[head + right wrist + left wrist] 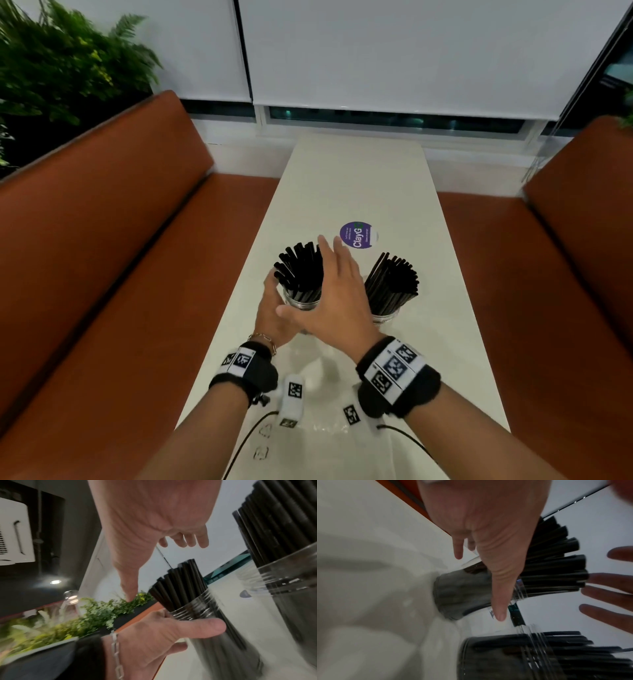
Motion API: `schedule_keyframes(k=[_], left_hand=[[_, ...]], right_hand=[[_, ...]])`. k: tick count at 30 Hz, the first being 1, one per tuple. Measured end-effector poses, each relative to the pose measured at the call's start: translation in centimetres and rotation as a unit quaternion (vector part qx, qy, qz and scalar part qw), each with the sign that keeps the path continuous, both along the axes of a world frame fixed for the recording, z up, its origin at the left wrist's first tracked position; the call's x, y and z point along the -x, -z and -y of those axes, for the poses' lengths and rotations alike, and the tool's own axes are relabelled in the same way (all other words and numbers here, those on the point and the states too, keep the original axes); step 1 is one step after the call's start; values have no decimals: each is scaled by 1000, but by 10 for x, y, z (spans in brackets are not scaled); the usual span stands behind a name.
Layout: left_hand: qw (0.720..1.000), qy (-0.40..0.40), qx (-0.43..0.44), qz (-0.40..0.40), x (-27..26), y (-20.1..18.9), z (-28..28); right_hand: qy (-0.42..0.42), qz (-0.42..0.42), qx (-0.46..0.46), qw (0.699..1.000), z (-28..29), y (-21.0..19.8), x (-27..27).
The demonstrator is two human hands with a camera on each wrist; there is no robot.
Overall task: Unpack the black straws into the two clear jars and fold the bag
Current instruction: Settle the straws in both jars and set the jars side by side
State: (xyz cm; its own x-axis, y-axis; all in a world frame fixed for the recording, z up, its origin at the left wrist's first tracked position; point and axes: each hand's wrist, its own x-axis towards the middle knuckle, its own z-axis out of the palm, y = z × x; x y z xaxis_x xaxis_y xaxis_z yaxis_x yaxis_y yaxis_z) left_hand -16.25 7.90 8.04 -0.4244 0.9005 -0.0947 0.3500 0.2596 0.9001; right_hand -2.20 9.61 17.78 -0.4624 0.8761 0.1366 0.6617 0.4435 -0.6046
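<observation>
Two clear jars, the left jar [301,303] and the right jar [385,317], stand side by side on the white table [359,171], both bristling with black straws [301,270]. Left hand [270,315] cups the left jar, seemingly touching; right hand [334,291] hovers spread above it. Clear bag [318,373] lies crumpled beneath the wrists.

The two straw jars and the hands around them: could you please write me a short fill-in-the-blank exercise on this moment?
1. The left hand is wrapped round the jar on the ____ side of the table.
2. The straws standing in both jars are ____ in colour.
3. The right hand, fingers spread, holds ____.
4. The round purple sticker lies on the table ____ the two jars, farther from the person.

Missing words: left; black; nothing; beyond
</observation>
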Motion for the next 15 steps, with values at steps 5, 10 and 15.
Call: schedule_keyframes(k=[5,10,15], left_hand=[[997,37,9,66,13,16,-22],[997,53,-15,61,14,27,-26],[997,68,-29,35,12,24,-24]], right_hand=[[16,12,25,999,-45,13,9],[-40,-11,6,999,-61,31,25],[-38,-7,-80,996,-60,37,53]])
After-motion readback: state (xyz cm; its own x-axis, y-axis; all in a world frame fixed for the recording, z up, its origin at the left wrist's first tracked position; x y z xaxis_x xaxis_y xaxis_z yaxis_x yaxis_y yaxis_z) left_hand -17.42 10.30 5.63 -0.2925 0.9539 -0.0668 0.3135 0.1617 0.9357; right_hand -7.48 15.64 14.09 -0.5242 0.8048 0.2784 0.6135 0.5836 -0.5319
